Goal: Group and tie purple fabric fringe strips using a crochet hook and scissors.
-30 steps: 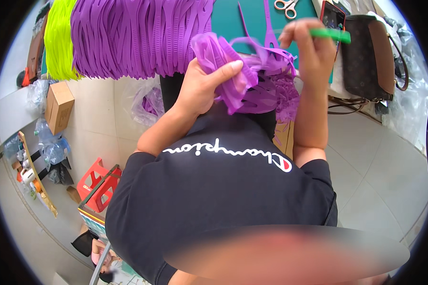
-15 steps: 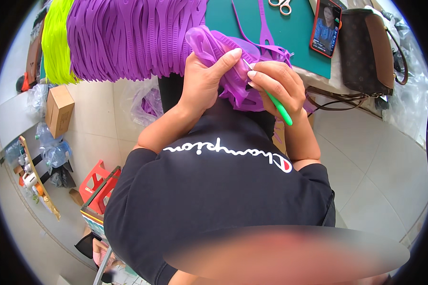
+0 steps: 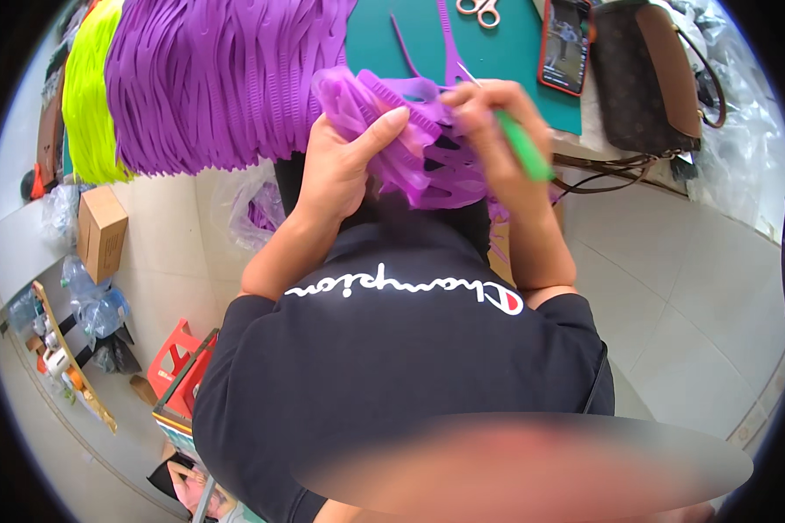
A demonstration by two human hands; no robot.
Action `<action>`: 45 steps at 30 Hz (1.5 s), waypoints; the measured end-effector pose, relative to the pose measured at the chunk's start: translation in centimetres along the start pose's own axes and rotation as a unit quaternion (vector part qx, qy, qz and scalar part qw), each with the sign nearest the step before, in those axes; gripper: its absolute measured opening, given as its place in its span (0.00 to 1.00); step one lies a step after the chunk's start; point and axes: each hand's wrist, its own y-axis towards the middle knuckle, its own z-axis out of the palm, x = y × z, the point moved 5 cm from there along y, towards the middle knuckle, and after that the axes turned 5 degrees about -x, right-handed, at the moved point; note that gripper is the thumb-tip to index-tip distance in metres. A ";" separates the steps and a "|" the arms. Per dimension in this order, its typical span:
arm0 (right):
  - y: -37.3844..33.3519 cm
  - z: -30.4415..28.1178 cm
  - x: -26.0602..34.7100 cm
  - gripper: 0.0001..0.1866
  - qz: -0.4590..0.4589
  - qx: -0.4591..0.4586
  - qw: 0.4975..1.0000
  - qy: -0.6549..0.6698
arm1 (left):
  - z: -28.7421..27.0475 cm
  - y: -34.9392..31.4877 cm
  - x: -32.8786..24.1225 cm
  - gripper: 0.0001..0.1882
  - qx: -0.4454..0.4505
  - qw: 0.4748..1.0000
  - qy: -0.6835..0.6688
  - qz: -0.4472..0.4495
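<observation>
My left hand (image 3: 336,166) grips a bunched, translucent purple rubber piece (image 3: 410,179) with a ribbed edge, thumb pressed on top. My right hand (image 3: 501,131) is blurred by motion just right of it. Between its fingers is a green-handled trimming knife (image 3: 525,148), whose thin metal tip sticks up past the knuckles, apart from the held piece. The fingertips are near the purple rubber; whether they touch it cannot be made out. Behind the hands a flat purple strap (image 3: 450,52) with a slotted end lies on the green mat (image 3: 515,57).
A thick row of purple straps (image 3: 227,78) hangs over the table's near edge at left, beside yellow-green ones (image 3: 94,96). Scissors (image 3: 488,17), a phone (image 3: 545,70) and a brown handbag (image 3: 641,78) are at the right. A cardboard box (image 3: 103,234) and a red stool (image 3: 173,353) stand on the left.
The knife tip has left the purple piece and now points up and away, my right hand having lifted. My left hand keeps its grip. The whole view has shifted slightly.
</observation>
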 end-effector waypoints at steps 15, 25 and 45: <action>2.0 -11.7 4.6 0.11 -0.183 0.155 0.633 0.736 | -5.3 0.1 2.7 0.08 -0.063 0.994 0.086 0.037; 6.6 -22.0 6.4 0.11 -0.216 -0.051 0.644 0.732 | -9.2 -1.7 1.3 0.11 0.045 0.986 -0.006 -0.162; -2.1 1.4 -2.0 0.08 0.009 0.007 0.988 0.156 | -0.9 0.5 1.8 0.13 -0.004 0.998 -0.041 -0.038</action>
